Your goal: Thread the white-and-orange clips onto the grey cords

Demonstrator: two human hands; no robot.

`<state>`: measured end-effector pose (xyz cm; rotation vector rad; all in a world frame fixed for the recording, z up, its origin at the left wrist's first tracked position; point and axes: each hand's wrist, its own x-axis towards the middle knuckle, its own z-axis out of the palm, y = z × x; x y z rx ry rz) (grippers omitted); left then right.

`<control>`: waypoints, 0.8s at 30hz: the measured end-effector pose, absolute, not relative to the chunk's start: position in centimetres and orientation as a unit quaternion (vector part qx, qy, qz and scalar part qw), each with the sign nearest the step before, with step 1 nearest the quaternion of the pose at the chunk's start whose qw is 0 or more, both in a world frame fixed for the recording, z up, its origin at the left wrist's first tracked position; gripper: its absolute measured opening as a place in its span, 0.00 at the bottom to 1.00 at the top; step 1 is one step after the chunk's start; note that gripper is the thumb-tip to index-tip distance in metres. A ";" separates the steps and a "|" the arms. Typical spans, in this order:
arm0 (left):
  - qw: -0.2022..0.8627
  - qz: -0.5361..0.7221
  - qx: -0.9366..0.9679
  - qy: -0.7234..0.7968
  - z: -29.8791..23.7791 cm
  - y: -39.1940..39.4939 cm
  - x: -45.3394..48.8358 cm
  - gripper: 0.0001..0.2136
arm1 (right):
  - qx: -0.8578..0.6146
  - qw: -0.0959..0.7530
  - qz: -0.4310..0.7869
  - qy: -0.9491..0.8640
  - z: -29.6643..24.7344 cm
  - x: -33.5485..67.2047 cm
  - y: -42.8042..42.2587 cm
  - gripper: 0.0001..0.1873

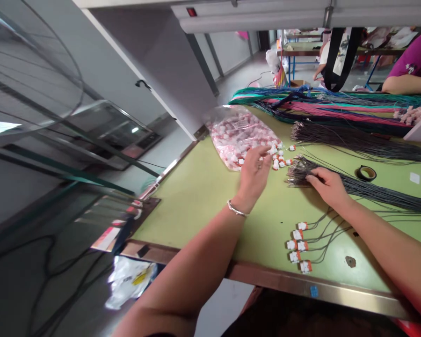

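Note:
My left hand (255, 174), a bracelet at its wrist, is over the mouth of a clear plastic bag (228, 122) of small white-and-orange connector housings. Its fingers are bent and a little apart, beside loose connector housings (280, 161) spilled on the table. At the near bundle of dark grey wires (358, 187), my right hand (329, 186) has thumb and forefinger pinched on wire close to the metal-tipped ends. How many wires it grips, I cannot tell. Several wired connectors (301, 245) lie in a group nearer the table's front edge.
Behind the near bundle lies a second dark wire bundle (344, 138), with coloured wires (301, 105) farther back. A roll of black tape (366, 173) rests on the green table (196, 201). Across it, a person's purple sleeve (414, 56) shows at the right.

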<state>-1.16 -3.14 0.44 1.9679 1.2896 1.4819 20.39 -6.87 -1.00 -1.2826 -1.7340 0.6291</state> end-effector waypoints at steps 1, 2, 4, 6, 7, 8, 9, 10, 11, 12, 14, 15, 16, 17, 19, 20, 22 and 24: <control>0.189 0.529 0.669 0.487 0.2 -2.7 -1.5 0.11 | -0.523 0.446 0.293 -0.664 -1.0 20.5 -6.8 0.11; 0.196 0.519 0.658 0.509 -0.1 -2.2 -1.8 0.10 | -0.528 0.457 0.330 -0.635 -1.0 20.5 -6.7 0.12; 0.194 0.469 0.682 0.527 -0.9 -1.7 -1.7 0.08 | -0.525 0.479 0.383 -0.590 -0.9 20.5 -6.7 0.12; 0.162 0.400 0.733 0.526 -1.6 -1.5 -1.0 0.08 | -0.514 0.495 0.403 -0.573 -0.8 20.4 -6.7 0.13; 0.137 0.367 0.756 0.524 -1.8 -1.5 -0.6 0.09 | -0.508 0.499 0.408 -0.571 -0.8 20.3 -6.7 0.13; 0.112 0.337 0.774 0.524 -2.0 -1.5 -0.2 0.10 | -0.504 0.499 0.411 -0.573 -0.7 20.2 -6.8 0.12; 0.091 0.314 0.785 0.527 -2.1 -1.6 0.1 0.10 | -0.502 0.499 0.412 -0.574 -0.6 20.1 -6.8 0.11; 0.078 0.297 0.790 0.531 -2.2 -1.6 0.2 0.09 | -0.501 0.498 0.413 -0.575 -0.6 20.0 -6.9 0.09; 0.072 0.285 0.791 0.537 -2.2 -1.5 0.2 0.08 | -0.500 0.499 0.413 -0.575 -0.5 19.9 -7.0 0.08; 0.071 0.276 0.790 0.543 -2.1 -1.5 0.1 0.07 | -0.499 0.499 0.413 -0.576 -0.5 19.8 -7.1 0.08; 0.080 0.267 0.786 0.552 -1.9 -1.3 -0.2 0.06 | -0.495 0.500 0.411 -0.580 -0.5 19.7 -7.3 0.08; 0.086 0.271 0.784 0.552 -1.7 -1.2 -0.4 0.05 | -0.493 0.501 0.409 -0.582 -0.5 19.6 -7.3 0.08; 0.093 0.283 0.779 0.551 -1.6 -1.3 -0.6 0.05 | -0.493 0.499 0.406 -0.585 -0.5 19.6 -7.4 0.07; 0.105 0.305 0.771 0.549 -1.4 -1.4 -0.7 0.05 | -0.496 0.498 0.404 -0.586 -0.6 19.5 -7.4 0.07; 0.166 0.363 0.740 0.542 -0.9 -2.0 -0.8 0.05 | -0.505 0.492 0.404 -0.583 -0.7 19.4 -7.3 0.07; 0.220 0.388 0.717 0.536 -0.7 -2.5 -0.7 0.06 | -0.509 0.488 0.405 -0.582 -0.7 19.4 -7.3 0.07; 0.368 0.405 0.657 0.518 -0.3 -3.7 -0.2 0.08 | -0.513 0.483 0.403 -0.584 -0.8 19.4 -7.3 0.08; 0.510 0.385 0.594 0.489 0.0 -5.0 0.5 0.10 | -0.515 0.476 0.388 -0.598 -0.7 19.4 -7.3 0.07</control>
